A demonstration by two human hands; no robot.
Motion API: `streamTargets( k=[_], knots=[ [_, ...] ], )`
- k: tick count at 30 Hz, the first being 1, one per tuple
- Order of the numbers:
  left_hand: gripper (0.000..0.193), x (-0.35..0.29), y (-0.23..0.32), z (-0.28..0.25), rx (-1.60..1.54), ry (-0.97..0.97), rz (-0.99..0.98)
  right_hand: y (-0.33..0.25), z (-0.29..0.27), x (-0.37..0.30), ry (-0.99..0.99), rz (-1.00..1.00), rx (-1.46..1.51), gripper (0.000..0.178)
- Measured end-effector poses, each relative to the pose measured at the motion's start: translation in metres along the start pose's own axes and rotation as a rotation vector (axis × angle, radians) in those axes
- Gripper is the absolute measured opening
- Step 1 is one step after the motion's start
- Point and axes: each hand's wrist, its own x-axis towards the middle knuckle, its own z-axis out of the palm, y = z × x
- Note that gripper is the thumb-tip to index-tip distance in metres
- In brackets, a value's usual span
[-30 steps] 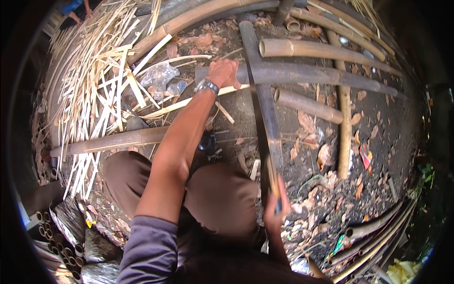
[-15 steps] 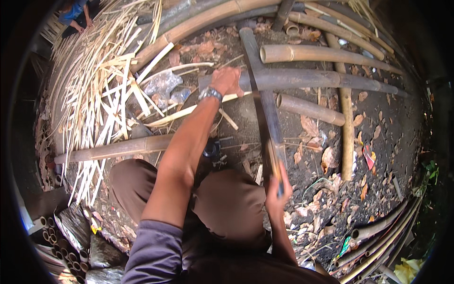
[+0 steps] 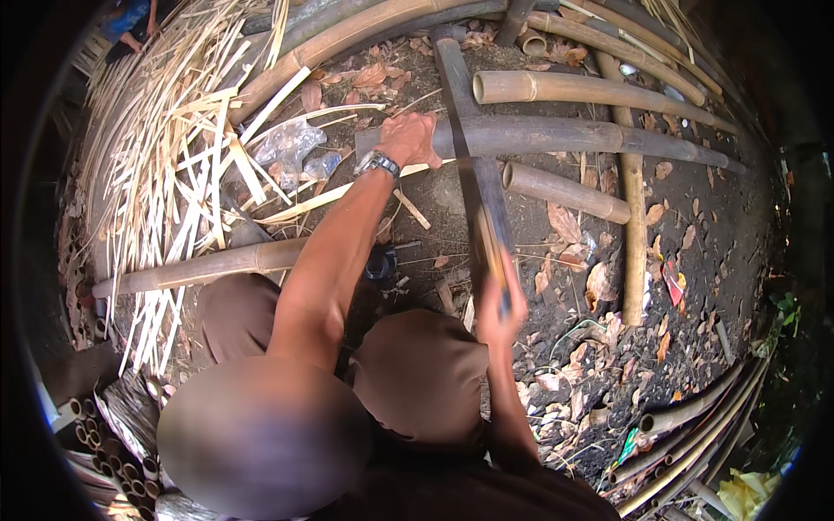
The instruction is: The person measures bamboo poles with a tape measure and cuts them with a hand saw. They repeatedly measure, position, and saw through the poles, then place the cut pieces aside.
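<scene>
My left hand (image 3: 408, 141) is wrapped over a grey-brown bamboo pole (image 3: 556, 136) near its left end, pressing down, with a wristwatch on that arm. In my right hand (image 3: 502, 300), slightly blurred, is the wooden handle of a long saw (image 3: 465, 161). Its dark, narrow blade lies across the pole just right of my left hand; its teeth cannot be made out. Beneath the pole and close along the blade runs a dark bamboo support (image 3: 453, 65). My brown-trousered knees (image 3: 421, 373) are bent below.
Pale bamboo strips (image 3: 187, 156) are heaped at left. Shorter bamboo lengths (image 3: 565, 193) lie at right over a thin crosswise pole (image 3: 634, 252). Clear plastic (image 3: 291, 146) and dry leaves litter the soil. Cut tubes (image 3: 113, 456) are stacked lower left. Another person (image 3: 130, 26) sits far left.
My right hand has pushed the saw forward, away from my body. My left hand keeps its hold on the pole. The whole view has shifted slightly.
</scene>
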Motion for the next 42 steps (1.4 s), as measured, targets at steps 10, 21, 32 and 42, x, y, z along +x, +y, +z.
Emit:
streamTargets(
  k=[10, 21, 32, 42],
  knots=[
    [0.066, -0.004, -0.011, -0.004, -0.004, -0.072, 0.034, -0.053, -0.080, -0.088, -0.187, 0.222, 0.072, 0.045],
    [0.067, -0.002, -0.003, 0.021, 0.020, 0.020, 0.057, 0.000, 0.043, 0.068, 0.031, -0.027, 0.100, 0.042],
    [0.061, -0.001, 0.019, 0.018, 0.010, 0.080, 0.061, -0.022, 0.053, 0.138, 0.027, 0.108, 0.075, 0.041],
    [0.067, -0.014, 0.004, -0.007, 0.034, -0.037, -0.044, -0.035, -0.043, -0.046, -0.084, 0.128, 0.032, 0.044]
  ],
)
